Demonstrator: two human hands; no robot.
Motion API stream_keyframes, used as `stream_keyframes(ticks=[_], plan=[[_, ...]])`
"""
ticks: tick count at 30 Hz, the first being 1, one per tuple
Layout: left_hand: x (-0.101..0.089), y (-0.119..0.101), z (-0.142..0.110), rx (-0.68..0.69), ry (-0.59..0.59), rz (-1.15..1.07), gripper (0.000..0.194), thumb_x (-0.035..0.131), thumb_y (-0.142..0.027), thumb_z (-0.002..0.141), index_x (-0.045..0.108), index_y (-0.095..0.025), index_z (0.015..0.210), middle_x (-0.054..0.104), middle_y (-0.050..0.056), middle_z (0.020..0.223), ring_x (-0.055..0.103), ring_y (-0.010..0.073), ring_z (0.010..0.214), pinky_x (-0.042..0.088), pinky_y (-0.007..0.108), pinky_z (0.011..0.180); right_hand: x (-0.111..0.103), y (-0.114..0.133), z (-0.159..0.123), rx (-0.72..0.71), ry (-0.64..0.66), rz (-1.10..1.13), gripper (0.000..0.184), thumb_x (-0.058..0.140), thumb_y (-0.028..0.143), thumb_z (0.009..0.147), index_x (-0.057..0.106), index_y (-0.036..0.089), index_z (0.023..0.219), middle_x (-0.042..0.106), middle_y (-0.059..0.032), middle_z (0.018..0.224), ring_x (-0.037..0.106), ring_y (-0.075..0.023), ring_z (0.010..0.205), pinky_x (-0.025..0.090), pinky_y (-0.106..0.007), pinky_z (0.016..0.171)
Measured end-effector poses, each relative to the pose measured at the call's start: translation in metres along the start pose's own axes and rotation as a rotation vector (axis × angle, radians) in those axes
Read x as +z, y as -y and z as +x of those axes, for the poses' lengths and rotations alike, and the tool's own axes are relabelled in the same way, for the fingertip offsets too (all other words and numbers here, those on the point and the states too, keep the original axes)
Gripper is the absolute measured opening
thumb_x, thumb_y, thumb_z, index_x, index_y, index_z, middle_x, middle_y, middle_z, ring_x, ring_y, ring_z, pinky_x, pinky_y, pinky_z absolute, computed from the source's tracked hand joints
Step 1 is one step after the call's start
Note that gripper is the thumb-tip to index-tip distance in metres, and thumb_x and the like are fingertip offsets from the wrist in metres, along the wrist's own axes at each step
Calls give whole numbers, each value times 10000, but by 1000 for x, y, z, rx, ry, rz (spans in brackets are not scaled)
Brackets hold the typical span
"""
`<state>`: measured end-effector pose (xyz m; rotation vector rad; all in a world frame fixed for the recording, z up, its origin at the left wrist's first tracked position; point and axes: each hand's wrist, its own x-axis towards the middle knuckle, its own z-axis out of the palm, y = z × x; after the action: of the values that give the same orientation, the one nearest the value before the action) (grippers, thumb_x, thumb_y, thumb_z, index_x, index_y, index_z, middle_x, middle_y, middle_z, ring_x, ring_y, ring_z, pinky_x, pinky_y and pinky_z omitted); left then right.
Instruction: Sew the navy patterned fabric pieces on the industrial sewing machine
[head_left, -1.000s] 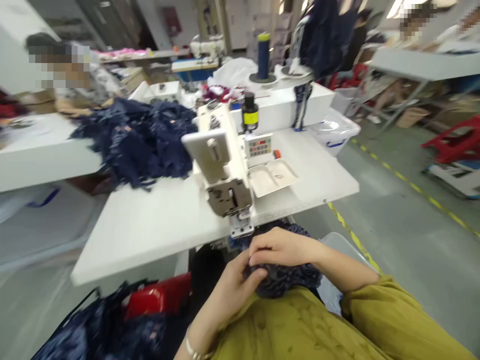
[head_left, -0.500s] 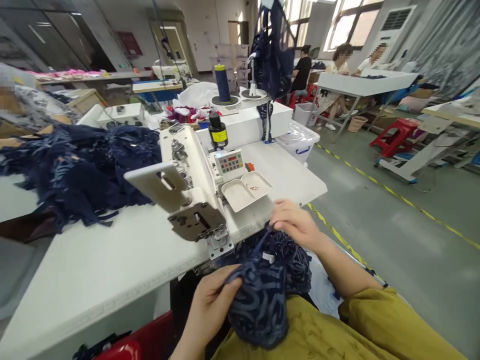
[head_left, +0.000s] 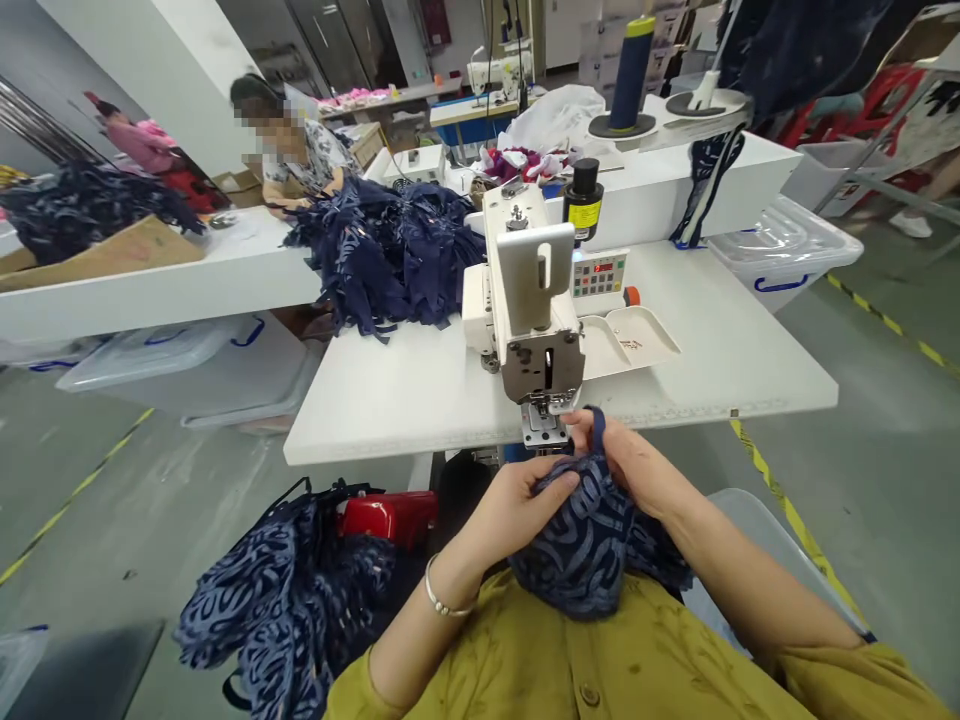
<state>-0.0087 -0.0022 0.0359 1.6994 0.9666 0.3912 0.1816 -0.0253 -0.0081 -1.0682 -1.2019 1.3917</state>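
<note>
A navy bra (head_left: 581, 550) with a lighter swirl pattern is held just below the sewing machine's needle area, over my lap. My left hand (head_left: 525, 510) pinches its upper edge between thumb and fingers. My right hand (head_left: 626, 458) grips the strap end, and a narrow navy strap (head_left: 598, 430) loops up by its fingers. Those right fingertips are close to the machine foot and partly hidden by the strap. The white sewing machine (head_left: 532, 290) stands directly in front of my hands, its metal plate (head_left: 545, 437) at the table edge.
A beige two-part tray (head_left: 649, 335) with tiny pieces sits right of the machine. Navy garments lie in a pile (head_left: 397, 250) on the left; more patterned garments (head_left: 300, 600) hang low left by a red stool (head_left: 394, 517). A thread cone (head_left: 632, 75) stands behind. A co-worker (head_left: 292, 140) sits at far left.
My view has swung left. Both hands have come closer together and nearer the machine foot, bringing the bra with them; the strap, earlier pulled out straight, is now looped.
</note>
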Motion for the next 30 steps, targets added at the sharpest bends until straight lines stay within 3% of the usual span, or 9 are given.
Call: stream_keyframes(ticks=[3, 8, 10, 12, 14, 16, 18, 22, 30], plan=[[-8, 3, -1, -4, -71, 139, 422, 496, -501, 904, 664, -138, 767, 636, -12, 682, 538, 120, 610, 393, 208, 545, 3, 1, 13, -18, -141, -72, 312, 600, 495, 861, 649, 214, 987, 649, -33, 940, 592, -179, 823, 494, -299, 742], [-24, 23, 3, 15, -420, 471, 303, 516, -437, 917, 681, -184, 930, 696, 29, 840, 634, 173, 757, 473, 260, 680, 20, -13, 35, -173, -319, -288, 251, 578, 432, 878, 605, 199, 964, 560, -10, 793, 505, -160, 697, 442, -292, 662], [-23, 34, 6, 121, -573, 646, 256, 514, -362, 931, 662, -179, 1033, 685, 80, 978, 640, 208, 899, 493, 308, 783, 29, -22, 40, -261, -413, -408, 217, 540, 400, 904, 590, 192, 941, 514, -13, 800, 476, -162, 712, 426, -302, 686], [-19, 42, 9, 319, -652, 788, 261, 507, -278, 939, 621, -168, 1146, 644, 121, 1137, 599, 223, 1069, 471, 343, 911, 34, -28, 41, -311, -449, -449, 199, 495, 380, 930, 565, 193, 918, 499, -22, 833, 472, -166, 735, 425, -307, 705], [-12, 48, 11, 524, -592, 913, 302, 484, -202, 946, 575, -185, 1234, 618, 106, 1234, 551, 201, 1178, 405, 347, 1021, 33, -31, 43, -330, -426, -430, 196, 461, 368, 943, 542, 196, 897, 517, -36, 873, 497, -174, 782, 434, -312, 732], [-6, 50, 11, 628, -473, 1028, 342, 447, -149, 957, 548, -212, 1277, 630, 65, 1246, 537, 166, 1208, 345, 333, 1071, 25, -29, 48, -318, -388, -412, 190, 463, 364, 932, 539, 194, 898, 550, -49, 909, 524, -184, 830, 445, -320, 762], [-1, 51, 10, 620, -435, 1111, 368, 422, -130, 965, 532, -218, 1305, 635, 48, 1255, 530, 153, 1222, 307, 328, 1088, 15, -24, 56, -277, -342, -429, 193, 488, 363, 904, 563, 185, 906, 584, -58, 931, 546, -194, 851, 456, -332, 780], [8, 50, 9, 548, -535, 1205, 396, 412, -124, 965, 517, -208, 1338, 627, 53, 1276, 532, 152, 1227, 275, 328, 1102, -2, -13, 75, -273, -229, -533, 192, 514, 315, 846, 632, 184, 922, 641, -65, 972, 576, -225, 929, 468, -379, 853], [18, 46, 14, 496, -595, 1262, 383, 400, -143, 968, 527, -180, 1328, 619, 79, 1278, 542, 177, 1216, 324, 321, 1046, -4, -13, 87, -360, -210, -579, 363, 507, 293, 842, 617, 189, 1171, 624, -112, 1233, 576, -267, 1118, 456, -439, 967]])
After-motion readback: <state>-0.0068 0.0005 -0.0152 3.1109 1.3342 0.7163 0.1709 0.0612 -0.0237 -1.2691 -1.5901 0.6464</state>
